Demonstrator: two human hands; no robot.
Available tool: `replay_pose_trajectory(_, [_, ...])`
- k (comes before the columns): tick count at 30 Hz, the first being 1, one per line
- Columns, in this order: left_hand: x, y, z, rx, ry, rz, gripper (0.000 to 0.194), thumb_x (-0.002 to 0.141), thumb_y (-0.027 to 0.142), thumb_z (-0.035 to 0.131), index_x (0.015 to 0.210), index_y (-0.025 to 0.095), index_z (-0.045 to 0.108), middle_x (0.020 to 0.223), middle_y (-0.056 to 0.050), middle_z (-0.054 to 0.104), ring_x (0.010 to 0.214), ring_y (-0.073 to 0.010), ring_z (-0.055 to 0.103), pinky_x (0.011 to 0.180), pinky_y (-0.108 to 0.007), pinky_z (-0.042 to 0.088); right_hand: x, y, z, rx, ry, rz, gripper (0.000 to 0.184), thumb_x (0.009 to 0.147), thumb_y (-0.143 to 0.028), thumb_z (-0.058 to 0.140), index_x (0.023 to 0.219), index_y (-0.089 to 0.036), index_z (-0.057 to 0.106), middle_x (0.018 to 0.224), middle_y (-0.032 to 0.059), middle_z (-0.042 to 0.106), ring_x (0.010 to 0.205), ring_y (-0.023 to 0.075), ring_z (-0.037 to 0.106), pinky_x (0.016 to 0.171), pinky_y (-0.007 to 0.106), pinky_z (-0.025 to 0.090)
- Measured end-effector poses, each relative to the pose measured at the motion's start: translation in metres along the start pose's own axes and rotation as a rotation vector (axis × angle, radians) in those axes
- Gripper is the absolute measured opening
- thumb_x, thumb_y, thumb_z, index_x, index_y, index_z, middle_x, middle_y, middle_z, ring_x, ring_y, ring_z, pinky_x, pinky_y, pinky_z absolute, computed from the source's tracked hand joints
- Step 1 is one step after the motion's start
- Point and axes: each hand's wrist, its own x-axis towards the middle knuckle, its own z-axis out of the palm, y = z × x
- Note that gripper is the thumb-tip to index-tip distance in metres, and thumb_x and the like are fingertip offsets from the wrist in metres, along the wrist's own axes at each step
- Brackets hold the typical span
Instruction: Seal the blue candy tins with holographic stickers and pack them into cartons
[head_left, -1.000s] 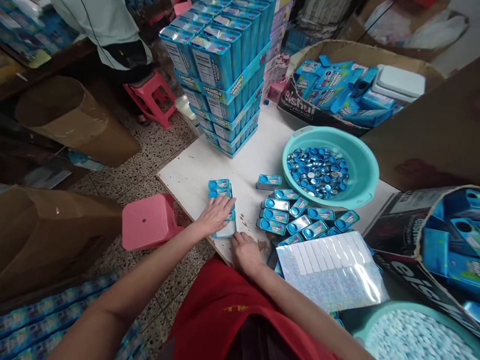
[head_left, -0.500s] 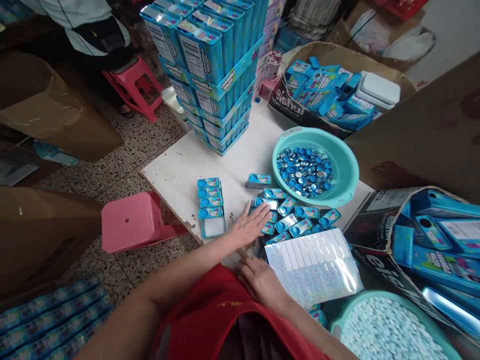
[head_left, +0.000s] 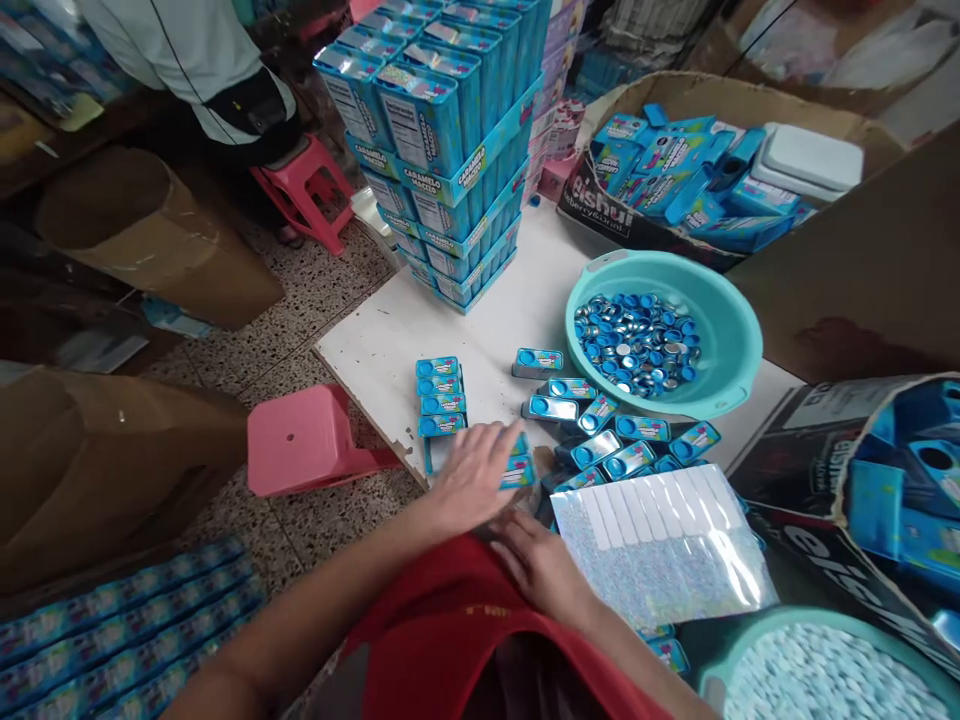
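My left hand (head_left: 469, 485) is closed on a pair of small blue candy tins (head_left: 517, 472) near the table's front edge, its fingers reaching over their left side. Close against the red apron, my right hand (head_left: 531, 552) has its fingers curled at the lower end of the same tins; their tips are partly hidden. Just left of these tins, a short row of blue tins (head_left: 442, 404) stands in an open tray. To the right, more tins (head_left: 628, 460) stand loosely grouped. A shiny sticker sheet (head_left: 664, 550) lies over some of them.
A turquoise basin (head_left: 739, 365) holds blue and silver caps. A second basin (head_left: 720, 660) holds pale blue candies. Tall stacked tins (head_left: 450, 185) stand at the back. Cartons (head_left: 795, 540) of packaging flank the right side. A pink stool (head_left: 292, 440) stands left; a person (head_left: 187, 60) is beyond.
My left hand has moved left and nearer to me from the loose group, bringing tins with it. My right hand stays near the apron. The whole view has shifted slightly.
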Motion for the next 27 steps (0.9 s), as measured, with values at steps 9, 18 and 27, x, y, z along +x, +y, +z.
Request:
replay_pose_trajectory(9, [-0.05, -0.078, 0.007, 0.014, 0.013, -0.096, 0.071, 0.083, 0.034, 0.055, 0.143, 0.016, 0.022, 0.132, -0.015, 0.047, 0.12, -0.0292, 0.043, 0.101, -0.044, 0.033, 0.1, 0.004, 0.028, 0.033, 0.032, 0.511, 0.041, 0.088, -0.01, 0.038, 0.127, -0.017, 0.049, 0.118, 0.0145, 0.058, 0.098, 0.0234, 0.061, 0.083, 0.032, 0.046])
replay_pose_trajectory(18, [-0.041, -0.073, 0.015, 0.175, -0.015, -0.022, 0.064, 0.086, 0.033, 0.05, 0.144, 0.015, 0.029, 0.14, -0.017, 0.042, 0.127, -0.0324, 0.039, 0.105, -0.048, 0.031, 0.114, 0.015, 0.044, 0.086, 0.027, 0.524, 0.046, 0.089, -0.011, 0.035, 0.134, -0.016, 0.042, 0.119, 0.0141, 0.056, 0.1, 0.0228, 0.06, 0.087, 0.033, 0.045])
replay_pose_trajectory(27, [-0.042, -0.072, 0.03, 0.299, -0.017, -0.025, 0.065, 0.085, 0.034, 0.056, 0.143, 0.019, 0.032, 0.15, -0.015, 0.026, 0.141, -0.0326, 0.012, 0.11, -0.061, 0.015, 0.114, 0.023, 0.048, 0.181, 0.021, 0.462, 0.06, 0.078, -0.004, 0.042, 0.138, -0.01, 0.035, 0.128, 0.0165, 0.047, 0.119, 0.0216, 0.046, 0.102, 0.034, 0.036])
